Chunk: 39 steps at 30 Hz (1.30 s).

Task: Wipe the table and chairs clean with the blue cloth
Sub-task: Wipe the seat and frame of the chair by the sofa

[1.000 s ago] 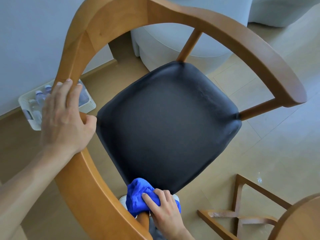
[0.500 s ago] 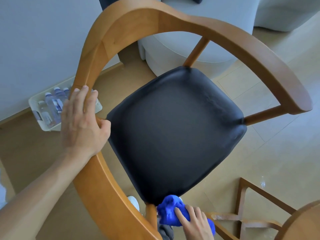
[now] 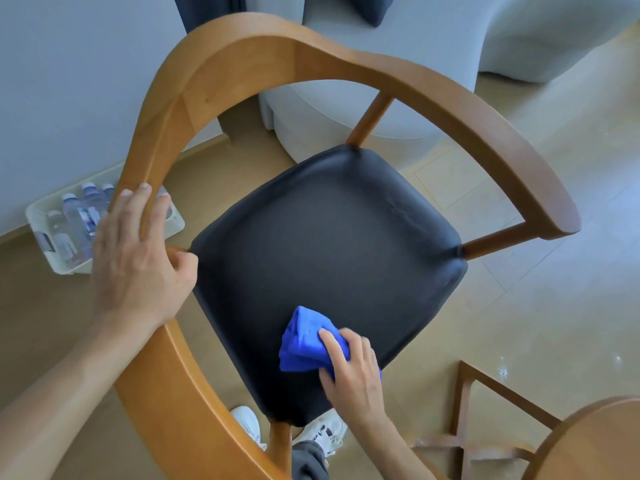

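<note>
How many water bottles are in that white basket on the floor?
4 bottles show, lying side by side in the white basket by the wall. The left hand may hide more.

Pale wooden floor (image 3: pixel 571 306) throughout. Against the grey wall (image 3: pixel 69 81), a white basket (image 3: pixel 38 216) of clear water bottles (image 3: pixel 78 220). Right of that basket, farther off, a grey sofa (image 3: pixel 433 46) with a dark cushion (image 3: pixel 375 8). Nearest, well right of the basket, white sneakers (image 3: pixel 323 433).
</note>
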Motion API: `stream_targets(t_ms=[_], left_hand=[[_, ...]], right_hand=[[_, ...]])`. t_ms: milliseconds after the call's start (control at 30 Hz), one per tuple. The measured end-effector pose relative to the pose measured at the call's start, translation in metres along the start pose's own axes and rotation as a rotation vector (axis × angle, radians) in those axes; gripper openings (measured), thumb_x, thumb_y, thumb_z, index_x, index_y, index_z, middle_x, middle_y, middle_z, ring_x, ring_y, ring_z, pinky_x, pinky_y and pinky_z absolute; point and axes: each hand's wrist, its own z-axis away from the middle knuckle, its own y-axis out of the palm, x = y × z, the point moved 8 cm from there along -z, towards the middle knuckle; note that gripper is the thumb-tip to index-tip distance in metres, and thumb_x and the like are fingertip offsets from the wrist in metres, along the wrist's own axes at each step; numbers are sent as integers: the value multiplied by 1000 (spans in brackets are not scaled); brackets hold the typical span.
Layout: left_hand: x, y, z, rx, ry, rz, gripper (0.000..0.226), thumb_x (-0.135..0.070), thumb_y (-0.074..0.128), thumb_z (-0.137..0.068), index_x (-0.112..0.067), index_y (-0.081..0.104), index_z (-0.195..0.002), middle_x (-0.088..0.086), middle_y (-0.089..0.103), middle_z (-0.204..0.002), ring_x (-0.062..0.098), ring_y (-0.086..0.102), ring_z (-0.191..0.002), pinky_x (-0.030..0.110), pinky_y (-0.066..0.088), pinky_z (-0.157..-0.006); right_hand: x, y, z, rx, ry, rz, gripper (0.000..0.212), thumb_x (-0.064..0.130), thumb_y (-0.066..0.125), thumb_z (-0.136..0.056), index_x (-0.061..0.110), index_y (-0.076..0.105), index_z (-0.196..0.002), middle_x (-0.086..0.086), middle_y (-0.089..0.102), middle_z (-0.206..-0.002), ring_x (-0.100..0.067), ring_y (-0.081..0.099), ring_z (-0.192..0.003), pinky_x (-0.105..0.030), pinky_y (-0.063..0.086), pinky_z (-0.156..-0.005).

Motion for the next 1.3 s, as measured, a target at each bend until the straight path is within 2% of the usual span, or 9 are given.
stream_targets(t_ms=[133, 333, 600, 700, 900, 967, 1100, 1233, 1300], left_hand=[[0, -1, -1, -27, -9, 7, 65, -17, 54, -80, -3, 37, -142, 20, 32, -150, 37, 23, -141, 54, 23, -113], [0, 2, -1, -35, -3, -13, 69, -25, 46, -76, -3, 38, -141, 20, 33, -150, 37, 25, -141, 53, 24, -113], [-2, 2, -2, -56, -2, -42, 70, -24, 49, -75, -3, 38, -141, 22, 33, -148, 39, 26, -139, 57, 30, -108], [-1, 4, -2, -49, 7, -60, 70, -25, 49, -75, -4, 38, -141, 21, 33, -148, 39, 27, -139, 56, 28, -109], [-1, 3, -1, -43, 8, -47, 69, -25, 49, -75, -3, 40, -140, 20, 32, -148, 37, 26, -140, 55, 27, -111], [0, 3, -1, -40, 3, -29, 67, -23, 48, -76, -2, 42, -139, 20, 33, -148, 37, 27, -140, 54, 25, -112], [2, 7, -2, -13, -18, -14, 62, -22, 45, -76, -2, 45, -135, 19, 33, -149, 38, 26, -141, 55, 26, -112], [2, 12, 0, 102, -11, -104, 55, -21, 54, -83, -1, 51, -134, 21, 29, -152, 37, 22, -143, 53, 21, -115], [-3, 6, 0, 196, -63, -125, 52, -27, 56, -88, -4, 51, -135, 19, 24, -155, 35, 16, -146, 49, 17, -117]], right_hand=[[-57, -13, -56, 18, 139, 105, 70, 6, 75, -56, 20, 51, -120, -11, 55, -106, -33, 52, -79, -39, 51, -65], [-186, -78, -94, -116, 665, 100, 59, 13, 60, -82, 25, 34, -134, -16, 43, -122, -38, 48, -106, -52, 48, -86], [-202, -67, -113, -487, 1172, -195, 53, 11, 50, -81, 18, 35, -131, -17, 43, -129, -42, 48, -114, -49, 44, -97], [-174, -56, -136, -431, 1103, -143, 53, 12, 53, -84, 13, 36, -134, -21, 44, -130, -44, 47, -114, -48, 41, -94], [10, 30, -157, -78, 375, -89, 56, 7, 64, -64, 15, 50, -118, -12, 55, -103, -34, 52, -81, -39, 51, -62], [53, 53, -125, 89, 218, -132, 59, 7, 64, -62, 19, 49, -118, -6, 56, -104, -29, 53, -79, -37, 52, -62], [59, 55, -79, 451, 397, -559, 51, 17, 56, -72, 39, 47, -117, 11, 54, -109, -15, 56, -95, -28, 49, -76], [43, -16, -66, 265, 591, -944, 42, 10, 66, -77, 36, 52, -107, 8, 66, -85, -11, 67, -69, -24, 53, -59], [42, -53, -63, 156, 607, -1061, 41, 7, 70, -78, 26, 52, -109, 1, 67, -87, -15, 67, -68, -28, 56, -61]])
